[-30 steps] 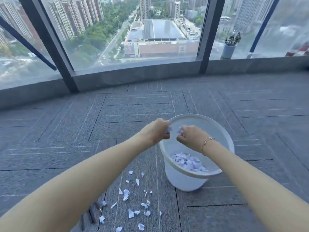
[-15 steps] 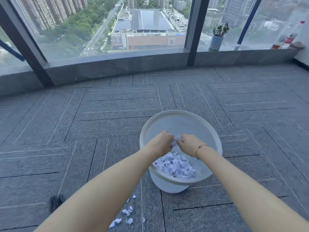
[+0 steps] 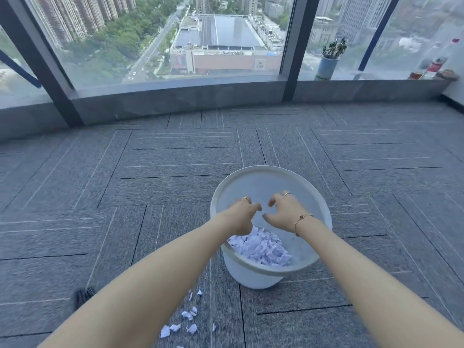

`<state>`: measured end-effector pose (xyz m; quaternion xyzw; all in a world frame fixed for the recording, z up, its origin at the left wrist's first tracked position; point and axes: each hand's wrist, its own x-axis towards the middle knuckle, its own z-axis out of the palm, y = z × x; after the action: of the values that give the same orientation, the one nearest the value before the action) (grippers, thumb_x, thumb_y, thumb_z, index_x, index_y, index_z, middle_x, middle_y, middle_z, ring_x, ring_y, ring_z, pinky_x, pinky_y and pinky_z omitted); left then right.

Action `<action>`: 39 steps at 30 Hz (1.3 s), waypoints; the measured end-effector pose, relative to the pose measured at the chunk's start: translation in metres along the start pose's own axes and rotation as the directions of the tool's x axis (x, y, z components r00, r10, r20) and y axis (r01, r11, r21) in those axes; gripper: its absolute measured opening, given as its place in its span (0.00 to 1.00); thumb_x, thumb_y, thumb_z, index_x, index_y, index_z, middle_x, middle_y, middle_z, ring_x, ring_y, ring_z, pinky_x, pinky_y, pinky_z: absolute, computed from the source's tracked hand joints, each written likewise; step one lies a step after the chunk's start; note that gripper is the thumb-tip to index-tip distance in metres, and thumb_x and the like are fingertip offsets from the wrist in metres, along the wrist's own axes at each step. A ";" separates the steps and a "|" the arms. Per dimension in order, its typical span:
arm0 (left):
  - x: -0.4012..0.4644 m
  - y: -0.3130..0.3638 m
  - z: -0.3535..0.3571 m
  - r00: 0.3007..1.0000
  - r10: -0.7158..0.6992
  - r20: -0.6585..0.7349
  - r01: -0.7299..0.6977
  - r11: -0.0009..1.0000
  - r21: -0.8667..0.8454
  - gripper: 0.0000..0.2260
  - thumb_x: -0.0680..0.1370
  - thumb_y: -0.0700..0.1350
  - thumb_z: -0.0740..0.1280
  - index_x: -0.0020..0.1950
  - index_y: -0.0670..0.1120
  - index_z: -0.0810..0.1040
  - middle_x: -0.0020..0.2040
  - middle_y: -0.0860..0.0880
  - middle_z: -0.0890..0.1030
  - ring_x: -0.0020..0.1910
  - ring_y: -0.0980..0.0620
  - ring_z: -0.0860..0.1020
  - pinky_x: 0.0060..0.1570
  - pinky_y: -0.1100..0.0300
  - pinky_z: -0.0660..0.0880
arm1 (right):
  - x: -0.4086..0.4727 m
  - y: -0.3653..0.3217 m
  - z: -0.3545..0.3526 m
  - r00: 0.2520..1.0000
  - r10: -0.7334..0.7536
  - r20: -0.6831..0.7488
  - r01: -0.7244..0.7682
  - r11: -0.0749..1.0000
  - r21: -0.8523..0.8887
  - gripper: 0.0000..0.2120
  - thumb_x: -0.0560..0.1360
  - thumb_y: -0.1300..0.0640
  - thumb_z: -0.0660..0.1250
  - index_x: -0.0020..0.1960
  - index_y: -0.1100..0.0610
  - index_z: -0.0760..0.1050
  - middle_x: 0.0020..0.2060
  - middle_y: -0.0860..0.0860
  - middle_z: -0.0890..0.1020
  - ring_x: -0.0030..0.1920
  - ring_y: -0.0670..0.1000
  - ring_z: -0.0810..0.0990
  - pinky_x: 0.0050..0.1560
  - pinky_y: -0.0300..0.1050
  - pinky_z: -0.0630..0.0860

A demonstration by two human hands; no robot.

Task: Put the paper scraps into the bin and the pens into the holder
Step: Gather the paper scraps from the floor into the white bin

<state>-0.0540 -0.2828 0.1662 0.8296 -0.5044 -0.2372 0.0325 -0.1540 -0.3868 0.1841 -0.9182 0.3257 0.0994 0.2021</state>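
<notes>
Loose paper scraps [image 3: 187,320] lie on the near carpet [image 3: 125,187], left of the white bin [image 3: 253,277] heaped with scraps; above it, the left hand [image 3: 241,217] and right hand [image 3: 283,212], fingers spread and apparently empty, risk tipping the bin.
</notes>
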 end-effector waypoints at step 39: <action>-0.218 -0.217 0.048 0.789 -0.515 -0.335 0.479 0.857 -0.190 0.16 0.75 0.43 0.58 0.62 0.46 0.75 0.58 0.41 0.78 0.60 0.41 0.72 0.60 0.49 0.71 | -0.040 -0.173 0.057 0.831 -0.555 0.042 0.557 0.829 -0.049 0.17 0.77 0.61 0.56 0.65 0.58 0.67 0.51 0.57 0.80 0.46 0.57 0.78 0.49 0.52 0.76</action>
<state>0.0213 0.0183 0.1382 0.9600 -0.2408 -0.0986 0.1036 -0.0770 -0.2173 0.1984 -0.9774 0.0391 0.0580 0.1994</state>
